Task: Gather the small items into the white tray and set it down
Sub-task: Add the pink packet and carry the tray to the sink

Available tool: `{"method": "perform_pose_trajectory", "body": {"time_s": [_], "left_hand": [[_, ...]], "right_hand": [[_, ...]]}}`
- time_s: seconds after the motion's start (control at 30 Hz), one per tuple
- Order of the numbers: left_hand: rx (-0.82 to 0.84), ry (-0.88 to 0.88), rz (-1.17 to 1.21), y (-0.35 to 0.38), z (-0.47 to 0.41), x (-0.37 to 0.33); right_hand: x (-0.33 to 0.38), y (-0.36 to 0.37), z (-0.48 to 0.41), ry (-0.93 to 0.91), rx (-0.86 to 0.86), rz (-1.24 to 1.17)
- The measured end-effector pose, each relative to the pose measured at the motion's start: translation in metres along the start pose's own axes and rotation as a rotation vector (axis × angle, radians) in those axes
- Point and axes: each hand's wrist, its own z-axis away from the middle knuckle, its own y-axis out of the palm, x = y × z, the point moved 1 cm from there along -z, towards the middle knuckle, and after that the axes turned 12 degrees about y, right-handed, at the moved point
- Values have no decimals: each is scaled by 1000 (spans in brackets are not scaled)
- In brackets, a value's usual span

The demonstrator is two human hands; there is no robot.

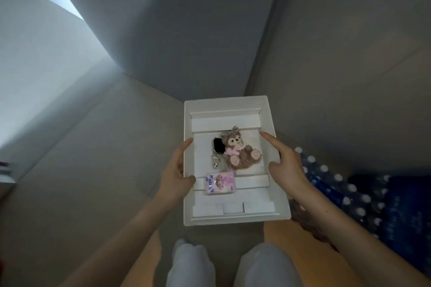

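Both hands clasp the tray (231, 105) by its long sides, left hand (176, 176) and right hand (285, 165) opposite, its long axis pointing away, with watch (218, 147), bear (240, 154) and packet (220, 183) inside.

Both hands, left hand (175, 170) and right hand (285, 161), grip the sides of a white tray (235, 103) holding a smartwatch (218, 149), a plush bear (240, 151) and a pink packet (220, 182), beside packed water bottles (363, 196).
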Motion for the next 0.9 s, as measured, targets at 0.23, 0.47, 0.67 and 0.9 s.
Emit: {"method": "perform_pose_trajectory", "body": {"time_s": [0.23,0.47,0.67,0.9], "left_hand": [[-96,-22,-97,-40,109,-205],[-217,123,-94,-51,180,-343],[-414,215,-173,-53,218,-375],[-560,207,-155,-87,237,-388]], "right_hand": [[151,-107,140,-109,70,74],[229,-177,230,-247,58,-69],[254,-190,253,-397,96,-114],[308,-167,255,-545,199,-105]]}}
